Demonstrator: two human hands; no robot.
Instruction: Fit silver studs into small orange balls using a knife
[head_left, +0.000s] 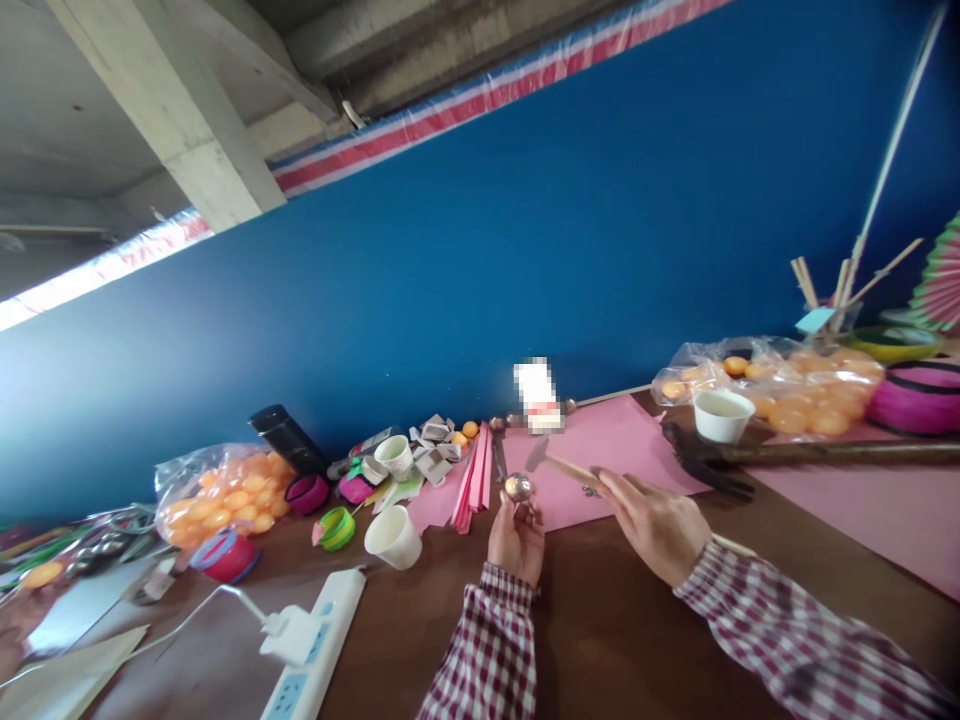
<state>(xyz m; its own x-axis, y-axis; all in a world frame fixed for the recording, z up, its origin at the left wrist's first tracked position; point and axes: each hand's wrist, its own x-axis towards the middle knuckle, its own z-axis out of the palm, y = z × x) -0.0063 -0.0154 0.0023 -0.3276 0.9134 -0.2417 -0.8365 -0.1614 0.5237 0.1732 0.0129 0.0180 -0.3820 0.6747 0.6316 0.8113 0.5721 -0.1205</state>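
A shiny silver ball [518, 487] rests in the fingertips of my left hand [517, 540], raised a little over the table's near middle. My right hand [660, 525] is wrapped round the wooden handle of a small hammer [568, 468]. The hammer's head points left, just above and to the right of the ball, with a gap between them. Beneath both hands lies a pink sheet [611, 440] on the brown table [600, 620]. Small metal bits [590, 491] lie on the sheet near the hammer handle.
Paper cups [394, 538], pink strips [474, 480] and a power strip [315, 640] lie to the left. Bags of orange balls [232, 495] stand on both sides. At right are a large claw hammer [705, 465] and a white bowl [722, 415]. A blue wall [525, 220] closes the back.
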